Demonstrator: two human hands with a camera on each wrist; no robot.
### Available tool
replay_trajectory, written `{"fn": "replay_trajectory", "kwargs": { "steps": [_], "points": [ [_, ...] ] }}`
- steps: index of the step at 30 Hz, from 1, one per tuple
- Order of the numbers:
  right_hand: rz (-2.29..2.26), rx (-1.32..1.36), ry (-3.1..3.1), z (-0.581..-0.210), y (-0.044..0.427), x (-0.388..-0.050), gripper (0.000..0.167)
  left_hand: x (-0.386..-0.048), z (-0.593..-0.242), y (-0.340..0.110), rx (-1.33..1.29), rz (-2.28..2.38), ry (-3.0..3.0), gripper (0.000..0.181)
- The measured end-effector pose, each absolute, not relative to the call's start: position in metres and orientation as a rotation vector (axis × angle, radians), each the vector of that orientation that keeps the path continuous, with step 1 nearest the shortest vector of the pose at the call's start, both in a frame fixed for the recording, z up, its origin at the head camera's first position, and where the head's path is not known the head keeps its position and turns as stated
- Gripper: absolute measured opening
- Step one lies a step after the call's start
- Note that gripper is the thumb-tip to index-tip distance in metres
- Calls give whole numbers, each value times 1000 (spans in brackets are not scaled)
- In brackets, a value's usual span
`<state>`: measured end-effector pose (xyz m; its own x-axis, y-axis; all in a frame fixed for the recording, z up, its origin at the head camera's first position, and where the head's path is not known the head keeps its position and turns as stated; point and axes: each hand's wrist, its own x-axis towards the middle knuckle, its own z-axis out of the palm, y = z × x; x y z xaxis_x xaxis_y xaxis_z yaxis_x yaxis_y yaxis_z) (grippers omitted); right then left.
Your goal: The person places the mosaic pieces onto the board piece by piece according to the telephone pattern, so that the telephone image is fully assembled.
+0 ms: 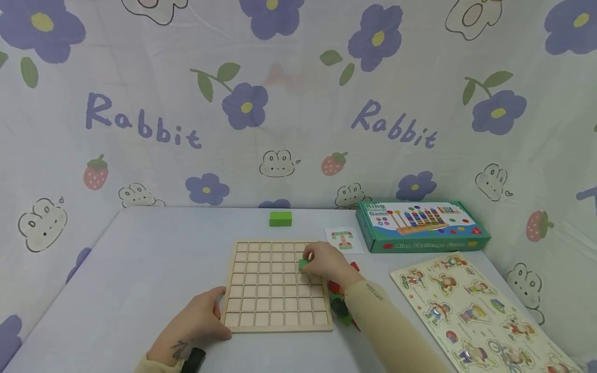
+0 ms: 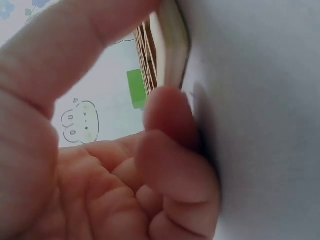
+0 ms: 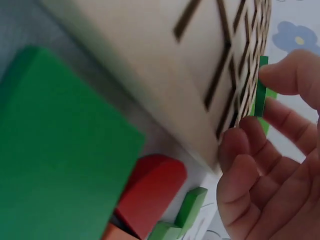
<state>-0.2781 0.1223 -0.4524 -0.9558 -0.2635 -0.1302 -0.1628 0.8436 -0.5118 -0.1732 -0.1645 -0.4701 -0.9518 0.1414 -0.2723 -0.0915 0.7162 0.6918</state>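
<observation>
A square wooden grid board (image 1: 280, 328) lies flat on the white table, its visible cells bare. At its left edge and near-left corner, my left hand (image 1: 199, 314) holds the board between thumb and fingers; the other fingers curl inward in the left wrist view. Over the board's far-right part, my right hand (image 1: 327, 263) pinches a small flat green block (image 3: 261, 87) between thumb and fingertips. Whether that block touches the board cannot be told. Beside the board's right edge, partly hidden by the right forearm, are loose red blocks (image 3: 155, 192) and green blocks (image 3: 60, 150).
A bright green rectangular block (image 1: 280, 219) stands behind the board. At the back right are a white pattern card (image 1: 344, 240) and a green game box (image 1: 426, 244). A wooden picture puzzle (image 1: 450, 292) lies right of the right forearm. A patterned cloth hangs behind the table.
</observation>
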Motion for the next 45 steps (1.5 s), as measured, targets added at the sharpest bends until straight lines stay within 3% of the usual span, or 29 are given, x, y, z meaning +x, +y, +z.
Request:
{"fn": "replay_trajectory", "kwargs": {
  "steps": [28, 33, 40, 45],
  "points": [
    [-830, -286, 2782, -462, 125, -281, 29, -177, -471, -168, -30, 1163, 2556, 104],
    [-1119, -208, 2697, -454, 140, -280, 39, -177, -471, -168, -25, 1159, 2552, 104],
    [-1606, 11, 2516, -438, 184, -277, 35, -177, -471, -167, -36, 1143, 2557, 104],
    [-1648, 190, 2425, -439, 212, -270, 38, -177, -470, -168, -27, 1142, 2563, 103]
  ]
}}
